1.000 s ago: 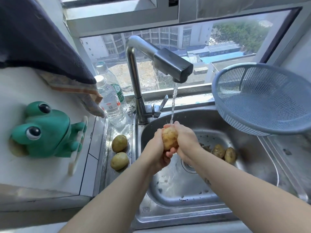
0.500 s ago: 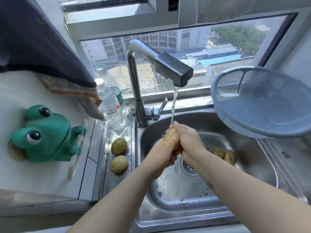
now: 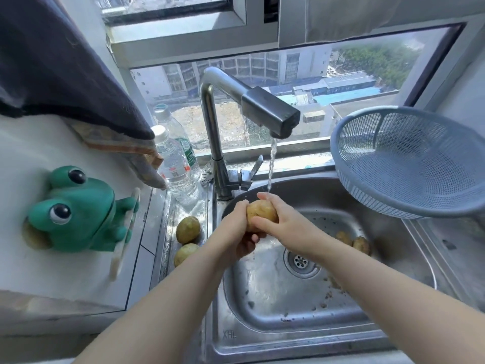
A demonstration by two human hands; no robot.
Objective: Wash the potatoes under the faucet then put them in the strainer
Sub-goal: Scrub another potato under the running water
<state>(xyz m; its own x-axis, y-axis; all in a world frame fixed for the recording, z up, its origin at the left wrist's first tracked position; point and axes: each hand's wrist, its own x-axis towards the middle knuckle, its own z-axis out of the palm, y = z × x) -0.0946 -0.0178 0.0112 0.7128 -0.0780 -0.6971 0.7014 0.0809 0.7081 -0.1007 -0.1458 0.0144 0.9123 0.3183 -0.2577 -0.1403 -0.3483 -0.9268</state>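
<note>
Potato between both our hands under the stream, strainer up and to the right.

We clasp one potato [image 3: 262, 212] over the sink [image 3: 262, 324]: our left hand [image 3: 236, 232] is wrapped around it from below and the left, and our right hand [image 3: 282, 227] is pressed on its right face with the fingertips reaching up into the water falling from the faucet [image 3: 270, 114]. The potato's long axis looks to run roughly left to right between the palms. The blue strainer [image 3: 409, 164] is empty, resting tilted at the sink's right edge, above and well to the right of the potato, so we judge the right hand the nearer one to carry it across. Two potatoes [image 3: 187, 229] wait on the ledge left of the basin; two more [image 3: 354, 243] lie inside the basin.
</note>
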